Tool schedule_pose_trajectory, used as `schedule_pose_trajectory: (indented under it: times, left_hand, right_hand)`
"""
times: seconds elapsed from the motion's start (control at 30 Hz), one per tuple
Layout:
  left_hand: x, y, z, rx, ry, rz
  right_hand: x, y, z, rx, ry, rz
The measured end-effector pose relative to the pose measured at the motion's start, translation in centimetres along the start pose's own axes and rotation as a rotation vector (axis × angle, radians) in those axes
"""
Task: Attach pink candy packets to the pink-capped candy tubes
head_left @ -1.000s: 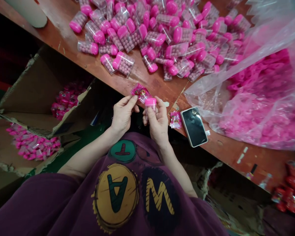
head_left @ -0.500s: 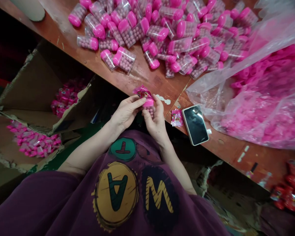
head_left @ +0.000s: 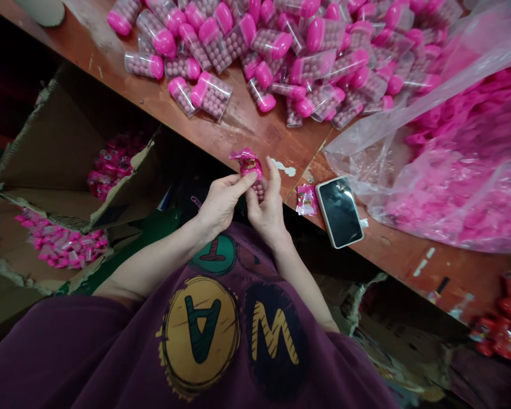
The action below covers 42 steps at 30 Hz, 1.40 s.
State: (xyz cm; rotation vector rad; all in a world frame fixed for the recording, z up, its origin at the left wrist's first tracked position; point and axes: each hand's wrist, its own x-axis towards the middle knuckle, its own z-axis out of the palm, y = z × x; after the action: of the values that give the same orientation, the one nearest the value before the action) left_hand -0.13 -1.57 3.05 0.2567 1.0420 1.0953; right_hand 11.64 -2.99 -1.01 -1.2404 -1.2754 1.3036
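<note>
My left hand (head_left: 219,201) and my right hand (head_left: 266,207) meet at the table's near edge. Between them is a small clear container of pink balls (head_left: 259,188), held in my right fingers. A pink printed sleeve (head_left: 247,162) sits over its top, pinched by my left thumb and fingers. The container's pink cap is hidden under the sleeve. Both hands are closed around these two things.
A heap of pink-capped candy containers (head_left: 281,51) covers the far side of the wooden table (head_left: 247,128). A clear bag of pink caps (head_left: 460,165) lies right, a phone (head_left: 339,211) and a spare sleeve (head_left: 305,200) beside my hands. An open cardboard box (head_left: 59,165) holds wrapped containers at left.
My hands have come together. The sleeve, held apart from the container a second ago, now sits over the container's cap.
</note>
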Motion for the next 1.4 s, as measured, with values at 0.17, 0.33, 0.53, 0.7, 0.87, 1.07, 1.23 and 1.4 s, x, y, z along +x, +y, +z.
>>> schedule_pose_trajectory:
  times: [0.17, 0.33, 0.53, 0.7, 0.87, 1.07, 1.23, 1.4]
  left_hand:
    - [0.4, -0.1, -0.6, -0.029, -0.036, -0.077]
    - [1.1, 0.1, -0.9, -0.048, -0.082, -0.085]
    - [1.0, -0.2, -0.4, 0.003, -0.038, -0.101]
    - [0.7, -1.0, -0.2, 0.023, 0.025, -0.047]
    - [0.2, -2.6, 0.8, 0.004, 0.081, -0.018]
    - [0.2, -3.2, 1.4, -0.004, -0.057, -0.141]
    - [0.2, -2.4, 0.0, 0.068, -0.224, -0.134]
    - [0.0, -1.8, -0.7, 0.108, -0.175, -0.035]
  right_hand:
    - [0.2, -0.3, -0.4, 0.12, -0.063, 0.083]
    - [0.4, -1.2, -0.8, 0.258, -0.061, 0.175]
    - [-0.7, -1.6, -1.1, 0.359, -0.119, 0.323]
    - [-1.7, -0.1, -0.8, 0.145, -0.07, 0.207]
    - [-2.1, 0.3, -1.3, 0.161, 0.007, 0.198]
    - [-1.8, -0.9, -3.2, 0.427, -0.101, 0.378]
    - [-1.6, -0.8, -3.1, 0.426, -0.15, 0.313]
    - [-1.1, 0.0, -2.9, 0.17, -0.049, 0.168]
